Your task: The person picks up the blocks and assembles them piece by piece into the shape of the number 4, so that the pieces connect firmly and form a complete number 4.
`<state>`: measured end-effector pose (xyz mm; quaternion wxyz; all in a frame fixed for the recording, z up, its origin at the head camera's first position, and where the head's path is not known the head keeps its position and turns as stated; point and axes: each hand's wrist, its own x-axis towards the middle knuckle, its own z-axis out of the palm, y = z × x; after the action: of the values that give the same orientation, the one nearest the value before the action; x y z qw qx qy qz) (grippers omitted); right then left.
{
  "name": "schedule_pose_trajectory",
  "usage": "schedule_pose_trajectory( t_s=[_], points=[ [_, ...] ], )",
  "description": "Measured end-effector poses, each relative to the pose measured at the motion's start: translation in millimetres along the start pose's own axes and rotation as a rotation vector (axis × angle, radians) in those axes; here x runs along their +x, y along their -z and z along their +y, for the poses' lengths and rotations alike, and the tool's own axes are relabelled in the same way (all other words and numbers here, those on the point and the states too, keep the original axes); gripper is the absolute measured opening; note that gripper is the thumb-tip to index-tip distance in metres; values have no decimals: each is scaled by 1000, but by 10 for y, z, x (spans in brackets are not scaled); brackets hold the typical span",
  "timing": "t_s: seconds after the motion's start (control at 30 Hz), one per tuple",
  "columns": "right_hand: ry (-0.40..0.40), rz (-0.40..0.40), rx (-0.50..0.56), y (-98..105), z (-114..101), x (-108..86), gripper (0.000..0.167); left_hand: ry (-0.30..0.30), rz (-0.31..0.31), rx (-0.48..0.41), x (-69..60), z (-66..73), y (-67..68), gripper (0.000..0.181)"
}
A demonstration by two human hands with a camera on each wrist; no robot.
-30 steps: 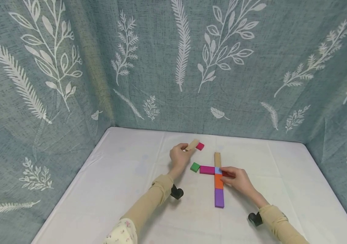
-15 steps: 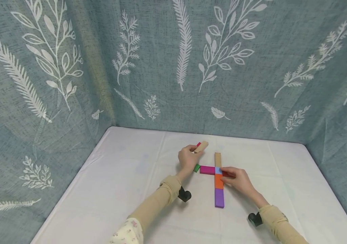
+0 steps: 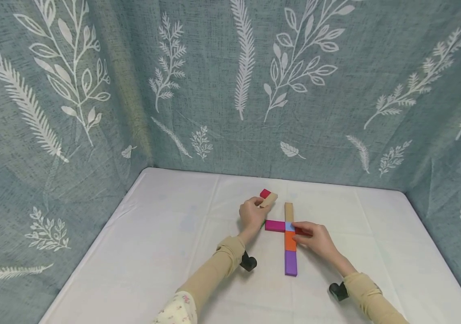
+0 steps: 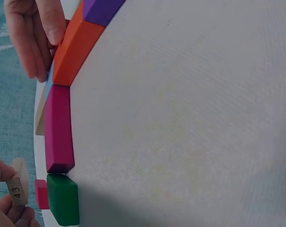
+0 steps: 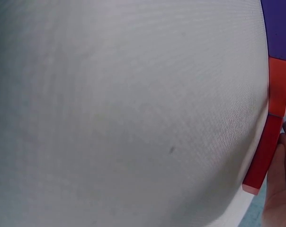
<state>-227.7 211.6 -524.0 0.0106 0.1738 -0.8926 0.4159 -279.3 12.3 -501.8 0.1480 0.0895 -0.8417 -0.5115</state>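
My left hand (image 3: 251, 213) pinches a plain wooden block (image 3: 269, 199) by its end; the left wrist view shows "43" on its face. Just behind it lies a small pinkish-red block (image 3: 265, 193). A cross of blocks lies flat: tan (image 3: 289, 211) at the top, light blue (image 3: 289, 226) at the centre, magenta (image 3: 275, 226) to the left, orange (image 3: 290, 241) and purple (image 3: 291, 263) below. My right hand (image 3: 317, 240) touches the centre with its fingertips, partly covering the red block (image 5: 263, 153). The green block (image 4: 63, 201) is mostly hidden by my left hand in the head view.
A white cloth (image 3: 165, 234) covers the table. Teal curtains (image 3: 222, 90) with white leaf prints stand behind it and at both sides. A black wrist camera (image 3: 248, 261) hangs under the left wrist, another black camera (image 3: 338, 291) under the right.
My left hand has moved right with the wooden block, nearer the cross, and now covers most of the green block. My right hand and the cross have stayed in place.
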Motion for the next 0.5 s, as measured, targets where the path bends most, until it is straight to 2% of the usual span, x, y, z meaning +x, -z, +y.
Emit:
schedule_pose_trajectory(
  t_s=[0.33,0.5],
  points=[
    [-7,-5,10,4,7,7,39,3,-30,26,-40,-56,-34,24],
    [-8,-6,5,9,6,14,39,-16,-30,46,-50,-76,-43,24]
  ],
)
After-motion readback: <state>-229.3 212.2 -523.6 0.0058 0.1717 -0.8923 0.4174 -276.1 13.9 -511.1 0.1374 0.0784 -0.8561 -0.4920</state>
